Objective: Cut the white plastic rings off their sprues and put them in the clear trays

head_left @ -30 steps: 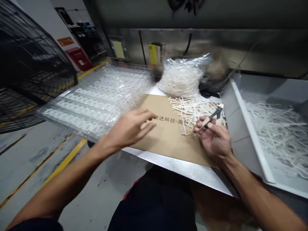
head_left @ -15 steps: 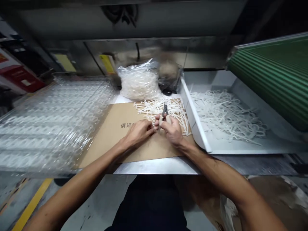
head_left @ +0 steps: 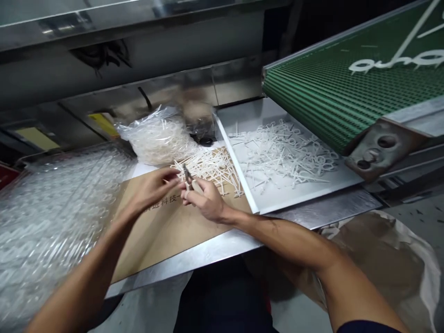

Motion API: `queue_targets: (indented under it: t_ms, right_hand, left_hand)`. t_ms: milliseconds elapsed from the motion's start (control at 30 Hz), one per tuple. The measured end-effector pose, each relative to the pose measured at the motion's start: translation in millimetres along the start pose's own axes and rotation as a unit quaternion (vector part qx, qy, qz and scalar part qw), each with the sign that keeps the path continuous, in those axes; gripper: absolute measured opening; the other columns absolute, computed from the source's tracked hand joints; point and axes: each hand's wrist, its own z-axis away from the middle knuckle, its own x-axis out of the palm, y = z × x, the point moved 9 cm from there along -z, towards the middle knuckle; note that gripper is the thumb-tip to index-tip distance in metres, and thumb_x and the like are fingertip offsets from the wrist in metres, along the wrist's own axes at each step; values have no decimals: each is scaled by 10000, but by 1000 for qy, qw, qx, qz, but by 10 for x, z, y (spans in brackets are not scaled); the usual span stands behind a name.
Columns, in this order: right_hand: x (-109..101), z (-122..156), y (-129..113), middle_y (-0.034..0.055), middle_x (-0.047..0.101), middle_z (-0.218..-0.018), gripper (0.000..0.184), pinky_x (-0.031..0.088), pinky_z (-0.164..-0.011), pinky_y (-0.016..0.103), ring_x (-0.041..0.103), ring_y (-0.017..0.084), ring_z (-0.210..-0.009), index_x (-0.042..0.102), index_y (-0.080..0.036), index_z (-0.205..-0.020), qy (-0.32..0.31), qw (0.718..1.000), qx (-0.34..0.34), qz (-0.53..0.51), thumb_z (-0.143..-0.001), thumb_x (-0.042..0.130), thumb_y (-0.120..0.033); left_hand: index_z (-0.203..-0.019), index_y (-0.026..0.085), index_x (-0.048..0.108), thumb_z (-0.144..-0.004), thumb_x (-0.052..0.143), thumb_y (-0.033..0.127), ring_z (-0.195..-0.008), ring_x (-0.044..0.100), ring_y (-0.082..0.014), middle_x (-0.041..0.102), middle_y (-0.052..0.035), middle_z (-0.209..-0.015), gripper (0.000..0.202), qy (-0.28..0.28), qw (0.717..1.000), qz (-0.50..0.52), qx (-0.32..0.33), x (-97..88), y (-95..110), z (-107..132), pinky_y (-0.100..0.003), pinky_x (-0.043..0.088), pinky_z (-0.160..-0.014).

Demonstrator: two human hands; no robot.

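Observation:
My right hand (head_left: 207,200) is closed around a pair of small cutting pliers (head_left: 196,186) with pale handles. The dark jaws point up and away from me, over the near left edge of a pile of thin white plastic sticks (head_left: 217,164). Just left of the pliers is my left hand (head_left: 156,186), its thumb and fingers apart and the fingertips close to the pile. No piece is visible in it. Under both hands lies a brown cardboard sheet (head_left: 173,236) with printed characters.
A clear bag (head_left: 161,141) of white pieces stands behind the pile. At right, a white tray (head_left: 277,199) holds ring-ended white pieces beneath a green conveyor belt (head_left: 333,83) carrying another white part. Plastic-wrapped clear stacks (head_left: 65,217) fill the left side.
The view has turned right, bringing more of the conveyor and a white part on it into sight. My left hand has lifted and opened; my right still grips the pliers.

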Motion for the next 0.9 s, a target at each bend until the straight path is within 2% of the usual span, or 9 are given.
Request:
queue_targets:
  t_ms: [67,133,233,300,400,500,600,700,900]
  right_hand:
    - [32,11,4,50,706,-901,217,567,-716,313,702,187,-786,619,-154,-1110,-18,998,-13,63,-966,506,-271]
    - [74,34,-27,66,714,-932,210,564,-755,333,700,210,-840,627,-147,-1112,-48,989,-38,135,-957,517,-236]
    - [214,112,-104,107,727,-1034,264,560,-834,401,692,274,-957,639,-147,-1141,-134,955,-99,245,-883,619,-198]
    - [332,190,-126,133,729,-1122,305,558,-878,448,685,310,-1031,640,-159,-1164,-196,920,-138,310,-862,660,-193]
    - [446,273,-109,150,714,-1246,287,565,-916,457,684,311,-1095,617,-168,-1211,-249,871,-169,388,-934,620,-240]
    - [483,293,-74,144,728,-1218,245,579,-904,431,693,304,-1090,616,-150,-1179,-266,837,-178,443,-974,565,-275]
    - [471,283,-54,130,740,-1190,237,586,-881,414,693,294,-1080,611,-149,-1169,-265,820,-181,473,-985,531,-274]
    - [465,288,-61,131,742,-1212,256,589,-863,400,694,290,-1083,611,-150,-1183,-267,814,-189,480,-986,521,-286]
    - [477,307,-93,155,770,-1134,232,593,-784,425,721,318,-985,650,-142,-1073,-283,808,-199,477,-981,515,-306]
  left_hand:
    - [-1230,241,660,-940,566,487,-870,667,-161,776,8,-1012,392,59,998,9,0,-437,39,-103,-288,525,-808]
    - [-1249,260,666,-966,578,517,-840,661,-141,769,15,-971,393,117,993,20,22,-779,255,-230,-298,521,-822]
    - [-1219,236,713,-963,616,477,-850,672,-134,767,-8,-1002,365,126,986,9,112,-858,935,-451,-297,525,-820]
    - [-1177,209,739,-960,612,450,-846,668,-144,767,-37,-1020,348,97,976,-28,194,-656,1515,-593,-297,518,-784]
    - [-1131,171,760,-939,622,419,-832,675,-178,759,-84,-1020,342,10,952,-100,290,-113,2268,-786,-312,510,-747]
    - [-1196,164,727,-931,640,419,-955,694,-231,745,-109,-1132,378,-64,937,-180,293,448,2662,-984,-332,523,-813]
    - [-1234,188,714,-905,689,458,-1052,698,-282,739,-121,-1164,426,-101,934,-225,259,882,2801,-1137,-369,530,-880]
    - [-1166,170,748,-829,782,437,-1051,707,-332,741,-161,-1115,431,-119,933,-247,233,1174,2819,-1232,-411,538,-891]
    - [-1088,183,775,-821,766,326,-1059,708,-347,739,-168,-1111,303,-145,930,-268,207,1401,2723,-1343,-433,540,-905]
